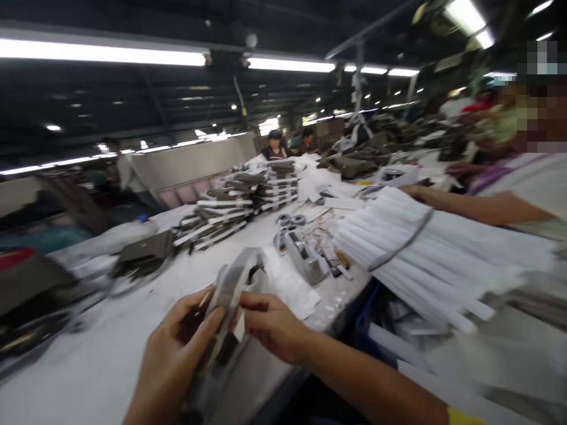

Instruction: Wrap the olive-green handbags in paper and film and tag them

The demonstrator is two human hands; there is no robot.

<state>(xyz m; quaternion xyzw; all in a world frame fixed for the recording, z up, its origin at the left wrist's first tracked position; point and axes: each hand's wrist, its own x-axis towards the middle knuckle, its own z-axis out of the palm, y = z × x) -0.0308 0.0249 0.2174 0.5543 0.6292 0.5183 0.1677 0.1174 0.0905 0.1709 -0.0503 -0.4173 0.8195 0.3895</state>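
Across the whole scene runs the pale counter (115, 336), and taking the clock from the held piece, here's how it lies: between 2 and 3 o'clock sprawls the big bundle of white strips (452, 248), a dark band (403, 242) slung across it, with a co-worker's forearm (473, 203) reaching to its far edge. Up at 12 o'clock, there's the stack of dark, white-edged pieces (239, 203), heaped in uneven layers, and at 10 a folded dark piece (146, 254) sits by itself on the surface. Now to the centre of it all: the long dark-and-grey piece (228, 345), up off the counter between both hands, near end at 7 o'clock, far end pointing to 1, its long axis slanting up and away! The left hand (177, 339) has it clasped, thumb on the near face, fingers round behind; the right hand (272, 324), coming in from 4 o'clock, is narrowed to a pinch at its right edge. Out at 2 o'clock stands a grey tape dispenser (305, 257), and smallest of all, a little white tag (240, 327) shows by the right fingertips, any print on it too blurred to read.
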